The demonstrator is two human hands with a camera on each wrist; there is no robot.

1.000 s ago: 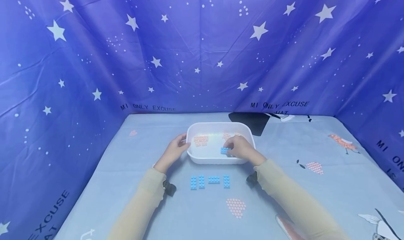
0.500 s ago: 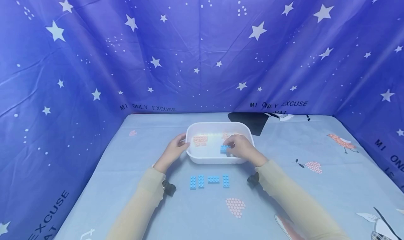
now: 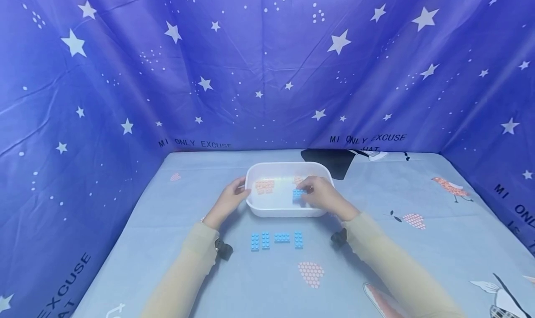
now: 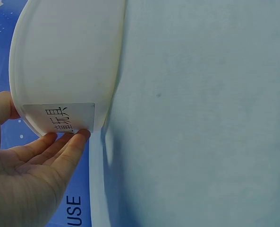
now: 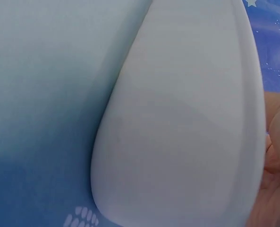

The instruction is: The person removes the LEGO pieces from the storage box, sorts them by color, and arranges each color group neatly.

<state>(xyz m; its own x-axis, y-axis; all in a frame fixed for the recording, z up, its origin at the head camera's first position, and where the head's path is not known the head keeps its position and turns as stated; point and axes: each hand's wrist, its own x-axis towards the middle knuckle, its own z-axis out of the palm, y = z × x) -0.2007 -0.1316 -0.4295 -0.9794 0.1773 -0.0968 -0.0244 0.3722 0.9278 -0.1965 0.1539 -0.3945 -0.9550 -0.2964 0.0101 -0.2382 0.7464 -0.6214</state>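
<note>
A white plastic tub [image 3: 271, 212] stands on the cloth in the head view. My left hand [image 3: 230, 199] holds its left end; in the left wrist view the thumb is at the rim and the fingers [image 4: 71, 151] touch the outer wall near a printed label [image 4: 59, 118]. Inside the tub, at its right side, my right hand [image 3: 321, 195] pinches a blue toy brick [image 3: 297, 195]. Orange-pink bricks [image 3: 265, 187] lie in the tub's left part, and more orange-pink bricks [image 3: 297, 180] sit behind the right fingers, partly covered. The tub wall hides most of the right hand in its wrist view.
In front of the tub, several blue bricks [image 3: 282, 237] lie in a row on the pale blue printed cloth [image 3: 175, 271]. A purple star-patterned curtain [image 3: 234, 53] encloses the back and sides.
Within the tub, the blue brick in my right hand has risen slightly, and the right wrist has shifted a little to the right. My left hand keeps its place on the tub.
</note>
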